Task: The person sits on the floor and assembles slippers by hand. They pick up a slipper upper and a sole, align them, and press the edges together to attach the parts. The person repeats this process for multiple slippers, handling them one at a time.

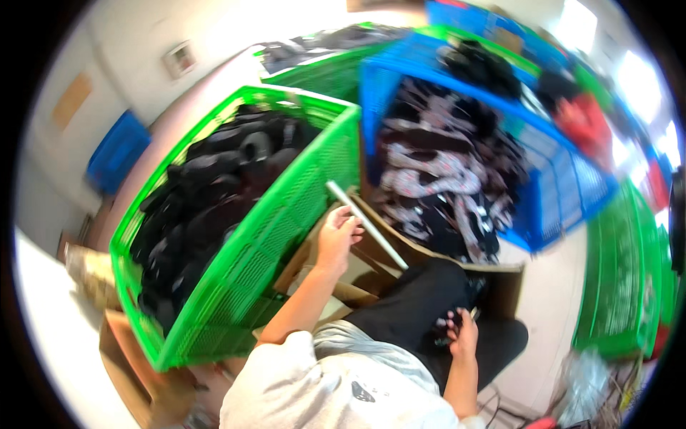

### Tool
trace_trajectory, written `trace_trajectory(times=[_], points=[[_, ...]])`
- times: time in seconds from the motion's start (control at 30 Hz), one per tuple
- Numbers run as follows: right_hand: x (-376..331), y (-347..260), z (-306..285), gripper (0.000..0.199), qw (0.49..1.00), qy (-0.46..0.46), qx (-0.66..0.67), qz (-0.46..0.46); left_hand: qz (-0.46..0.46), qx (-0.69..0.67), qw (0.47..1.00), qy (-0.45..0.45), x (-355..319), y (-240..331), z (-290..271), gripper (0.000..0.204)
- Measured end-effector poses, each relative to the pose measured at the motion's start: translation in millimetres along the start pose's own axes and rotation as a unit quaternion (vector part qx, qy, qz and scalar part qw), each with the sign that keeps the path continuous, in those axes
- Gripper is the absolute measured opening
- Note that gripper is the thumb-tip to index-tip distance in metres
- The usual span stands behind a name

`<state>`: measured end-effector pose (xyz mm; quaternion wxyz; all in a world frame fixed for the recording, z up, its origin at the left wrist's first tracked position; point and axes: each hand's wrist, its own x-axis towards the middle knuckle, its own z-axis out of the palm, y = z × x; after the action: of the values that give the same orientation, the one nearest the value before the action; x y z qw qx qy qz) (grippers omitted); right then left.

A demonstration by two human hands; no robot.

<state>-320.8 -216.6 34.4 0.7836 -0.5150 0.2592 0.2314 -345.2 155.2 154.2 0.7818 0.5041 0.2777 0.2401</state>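
Head view: rod [379, 239], pale and straight, lies slanted over the carton [509, 290], its far end toward the corner of the green crate [279, 223] at left, its near end close to your left thigh [404, 304]. Your left hand [339, 234] is at the rod with fingers curled; whether they grip it or only touch it, you cannot tell from this view. Your right hand [464, 334] is over your lap, fingers bent near something small and dark; blur hides whether it is held.

1. Steady the rod with light finger pressure; a hard squeeze would likely make it swing.
2. Keep its far end off the crate wall and its near end off your thigh.
3. Keep the right hand low, apart from the rod, and check its fingers before moving.
4. Mind the blue crate [572, 187], far and right, where patterned pieces [429, 179] could snag the rod.
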Motion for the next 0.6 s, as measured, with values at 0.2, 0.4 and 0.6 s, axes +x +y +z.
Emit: trace_trajectory(times=[0.2,0.4,0.6], points=[[-0.9,3.7,6.2,0.014,1.000,-0.011,-0.007,0.022,-0.050,0.124,0.985,-0.107,3.1,-72.0,34.1,0.030],[3.9,12.5,9.1,0.012,0.998,-0.039,-0.021,0.044,-0.094,0.229,0.934,-0.257,11.3,-133.0,80.3,0.024],[5.4,9.2,12.6,0.009,0.997,-0.052,-0.013,0.063,0.040,0.410,0.838,-0.357,46.2,-183.0,137.4,0.023]])
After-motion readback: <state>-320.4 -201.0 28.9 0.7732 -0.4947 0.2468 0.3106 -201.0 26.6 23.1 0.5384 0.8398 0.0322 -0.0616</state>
